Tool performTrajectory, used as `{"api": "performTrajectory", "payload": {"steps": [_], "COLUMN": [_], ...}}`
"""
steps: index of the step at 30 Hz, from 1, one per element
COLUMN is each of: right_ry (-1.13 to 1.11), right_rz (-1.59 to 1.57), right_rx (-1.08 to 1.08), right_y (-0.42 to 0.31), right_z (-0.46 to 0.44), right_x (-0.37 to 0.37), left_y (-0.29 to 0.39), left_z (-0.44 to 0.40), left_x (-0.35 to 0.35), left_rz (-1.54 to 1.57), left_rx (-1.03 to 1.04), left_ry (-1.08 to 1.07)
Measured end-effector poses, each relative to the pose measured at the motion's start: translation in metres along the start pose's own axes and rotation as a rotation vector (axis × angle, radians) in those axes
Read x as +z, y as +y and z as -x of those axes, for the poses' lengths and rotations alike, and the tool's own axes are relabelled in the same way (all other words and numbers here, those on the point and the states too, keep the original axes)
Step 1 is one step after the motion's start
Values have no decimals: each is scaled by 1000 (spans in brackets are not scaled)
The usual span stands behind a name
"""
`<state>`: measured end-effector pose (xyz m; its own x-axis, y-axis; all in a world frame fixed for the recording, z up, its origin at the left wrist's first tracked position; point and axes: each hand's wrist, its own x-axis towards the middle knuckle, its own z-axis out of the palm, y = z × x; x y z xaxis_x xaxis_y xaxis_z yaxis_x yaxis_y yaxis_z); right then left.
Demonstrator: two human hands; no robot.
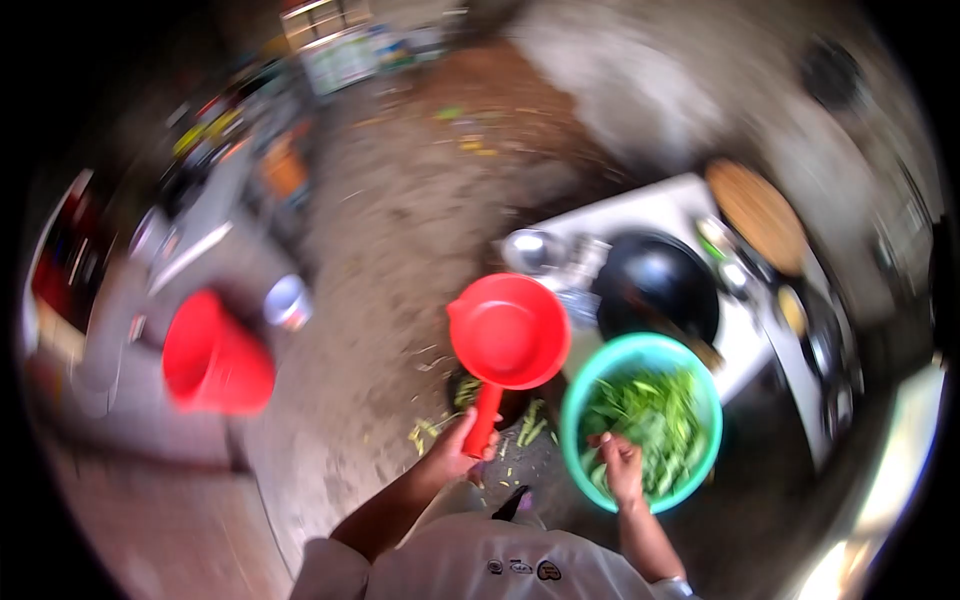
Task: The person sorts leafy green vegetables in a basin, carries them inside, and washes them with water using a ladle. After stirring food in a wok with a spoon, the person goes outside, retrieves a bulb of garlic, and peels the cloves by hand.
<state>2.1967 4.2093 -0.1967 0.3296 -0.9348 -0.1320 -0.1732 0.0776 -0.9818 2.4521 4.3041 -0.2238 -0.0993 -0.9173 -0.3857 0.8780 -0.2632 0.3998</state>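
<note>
My left hand (468, 446) is wrapped round the handle of a red plastic dipper (510, 335). Its round bowl, with a small spout on the left, points away from me. Beside it on the right is a green plastic basin (571, 425) full of leafy greens (660, 420). My right hand (624, 466) reaches over the near rim and sits at the greens with curled fingers. Whether leaves are pinched in them is too blurred to see.
A black wok (657, 290) sits on a white counter (590, 215), with a metal bowl (533, 251) and a round wooden board (757, 218) nearby. To the left are a red bucket (215, 360) and a white cup (288, 302). Green scraps (532, 422) litter the floor.
</note>
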Motion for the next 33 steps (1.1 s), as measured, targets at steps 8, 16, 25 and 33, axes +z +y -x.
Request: {"api": "performTrajectory", "payload": {"steps": [8, 16, 25, 33], "right_ry": [-920, -852, -890, -1300], "right_rz": [-214, -149, -20, 229], "right_rx": [386, 859, 1153, 846], "right_y": [-14, -8, 14, -2], "right_z": [-13, -27, -82, -148], "right_x": [286, 558, 735, 990], "left_y": [53, 174, 345, 546], "left_z": [121, 293, 400, 477], "left_x": [-82, -273, -408, -516], "left_rz": [50, -783, -932, -1318], "left_rx": [209, 320, 678, 40], "left_ry": [228, 765, 1302, 1899]}}
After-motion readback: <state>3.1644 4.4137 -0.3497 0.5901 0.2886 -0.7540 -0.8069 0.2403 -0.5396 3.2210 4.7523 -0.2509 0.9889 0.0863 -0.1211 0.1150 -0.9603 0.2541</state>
